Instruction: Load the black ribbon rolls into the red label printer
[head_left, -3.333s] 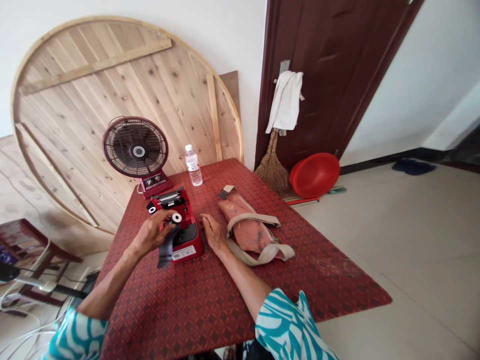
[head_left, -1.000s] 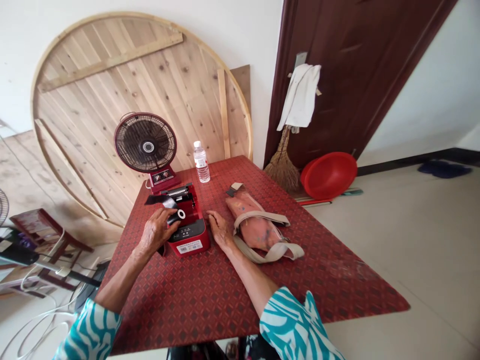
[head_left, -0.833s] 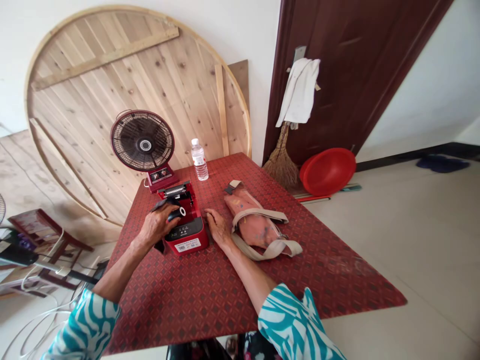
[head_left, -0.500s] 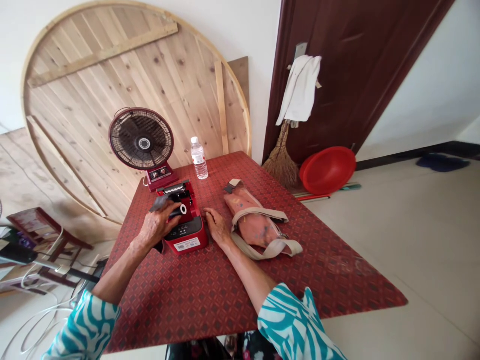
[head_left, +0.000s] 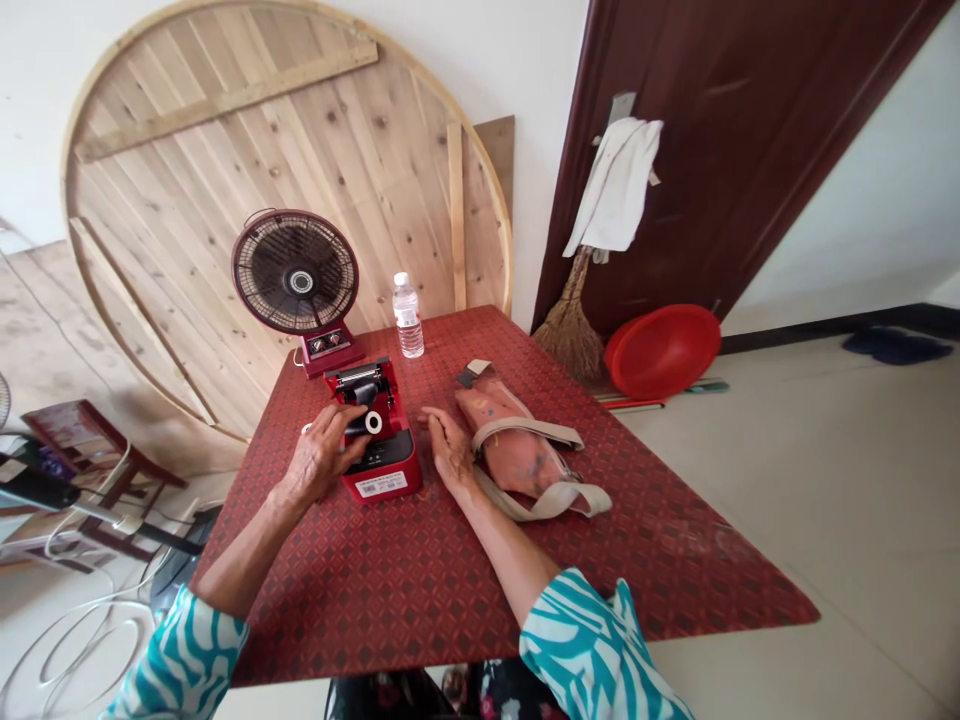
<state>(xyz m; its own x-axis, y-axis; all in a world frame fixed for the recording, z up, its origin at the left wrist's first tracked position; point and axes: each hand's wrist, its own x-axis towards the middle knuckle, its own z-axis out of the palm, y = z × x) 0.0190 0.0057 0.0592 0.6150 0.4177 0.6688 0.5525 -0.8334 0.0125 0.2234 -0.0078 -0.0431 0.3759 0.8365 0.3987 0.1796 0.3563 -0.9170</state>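
A small red and black printer [head_left: 384,484] stands on the table with its lid raised at the back. My left hand [head_left: 324,448] grips a black roll with a white core [head_left: 373,423] between thumb and fingers, above the printer's open bay. Another white ring end shows at the far side of that hand. Just right of the printer, my right hand [head_left: 448,446] hovers or rests near the table with its fingers partly extended; nothing shows in it. Close beside it lies an orange-pink pouch [head_left: 517,450] with a pale strap.
Behind the printer stand a dark red fan [head_left: 301,283] and a water bottle [head_left: 408,318]. A patterned red cloth covers the table [head_left: 405,610]. A round wooden panel [head_left: 390,180] leans on the wall. Near the door [head_left: 705,180] are a broom [head_left: 571,335] and a red basin [head_left: 664,350].
The view has shifted slightly. My left hand keeps hold of the roll, turned a little over the bay; a dark strip seen by that hand earlier no longer shows there. My right hand's fingers have loosened.
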